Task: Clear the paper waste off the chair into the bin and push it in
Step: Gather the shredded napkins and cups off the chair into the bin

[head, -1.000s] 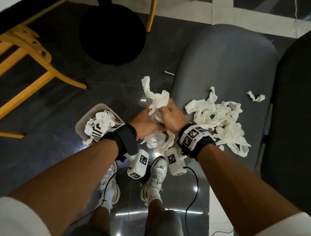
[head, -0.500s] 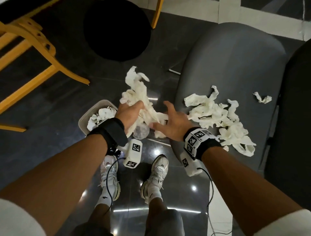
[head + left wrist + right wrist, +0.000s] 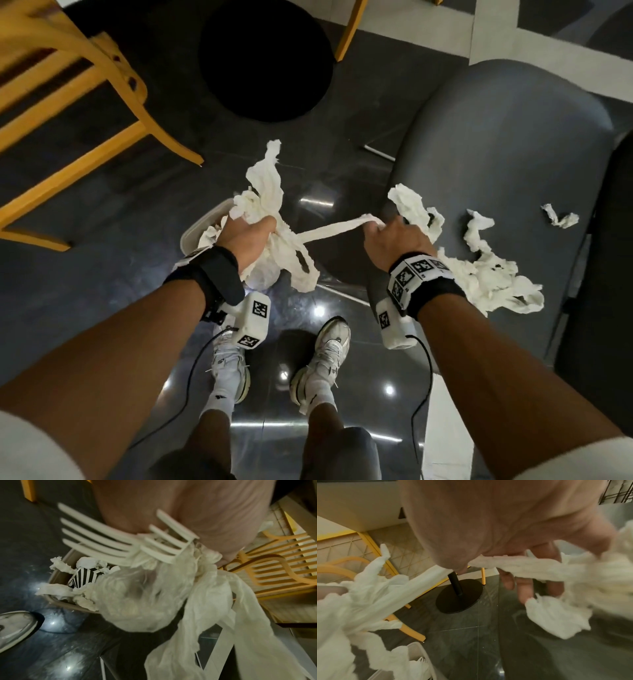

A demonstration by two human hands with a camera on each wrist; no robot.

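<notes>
My left hand [image 3: 251,233] grips a bundle of white crumpled paper [image 3: 267,192] just above the beige bin [image 3: 191,233] on the floor. In the left wrist view the bundle [image 3: 205,588] also holds two white plastic forks [image 3: 102,543] and clear wrap, over the bin [image 3: 56,573]. A twisted paper strip [image 3: 332,228] stretches from that bundle to my right hand [image 3: 390,233]. The right hand grips the strip [image 3: 530,566] at the left edge of the grey chair [image 3: 496,137]. More paper [image 3: 486,277] lies on the seat, plus a small scrap [image 3: 561,219].
The bin holds paper and a black-and-white striped item [image 3: 84,578]. A yellow chair [image 3: 85,120] stands at the left and a black round table base [image 3: 267,58] ahead. A dark chair [image 3: 613,274] borders the grey seat on the right. My feet [image 3: 322,356] stand on the glossy dark floor.
The hands have parted. The left hand carried the bundle left, over the bin. The right hand moved back to the chair's edge and closed on paper, pulling a strip taut between the hands.
</notes>
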